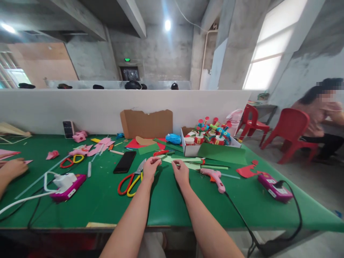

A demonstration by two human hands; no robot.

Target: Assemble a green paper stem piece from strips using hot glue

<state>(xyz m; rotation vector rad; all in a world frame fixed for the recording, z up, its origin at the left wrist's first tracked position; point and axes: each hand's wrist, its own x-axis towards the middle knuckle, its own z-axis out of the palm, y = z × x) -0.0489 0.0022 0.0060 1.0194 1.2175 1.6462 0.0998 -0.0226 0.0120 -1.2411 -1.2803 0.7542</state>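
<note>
My left hand (151, 167) is closed in a pinch near the middle of the green table. At its fingertips is a small green zigzag-folded paper strip (164, 157), like a paper spring. A short gap to the right, my right hand (180, 171) has its fingers pressed together; anything between them is too small to make out. Light green paper pieces (192, 165) lie just beyond both hands. Beside my left hand rest scissors (130, 182) with one red and one yellow handle. A pink glue gun (215, 178) lies to the right of my right hand.
A white box (185, 148) of colourful paper figures stands at the back right. A black phone (125, 162) lies left of the scissors. Purple power strips (70, 190) sit at both sides, with trailing cables. Another person's hand (16, 168) is at the far left.
</note>
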